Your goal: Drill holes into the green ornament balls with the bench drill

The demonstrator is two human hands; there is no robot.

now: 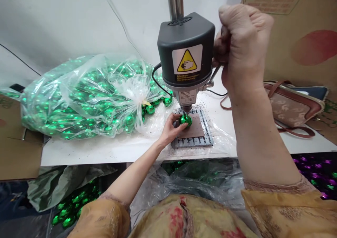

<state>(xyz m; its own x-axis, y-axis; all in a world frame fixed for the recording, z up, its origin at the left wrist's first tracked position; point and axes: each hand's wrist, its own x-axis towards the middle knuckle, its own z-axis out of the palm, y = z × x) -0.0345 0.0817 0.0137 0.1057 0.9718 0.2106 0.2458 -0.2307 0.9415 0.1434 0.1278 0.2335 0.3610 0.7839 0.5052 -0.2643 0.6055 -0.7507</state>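
While the left hand (170, 130) pinches a green ball (186, 120) on the brown pad (198, 127) beneath the drill press (186, 38), a low grip, clear of the chuck (187, 108), serves best; the right hand (244, 38), wrapped around the lever (216, 73), should pull evenly. On the desk (92, 152), a tied clear bag (86, 97) bulges with green balls, and loose balls (150, 109) rest near its knot.

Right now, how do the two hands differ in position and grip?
The left hand is low, over the slotted base plate; the right hand is raised beside the black machine head. The left hand holds a green ball between thumb and fingers, while the right hand is curled into a fist at the metal lever. The left hand looks smaller in this view than the right. Both are bare.
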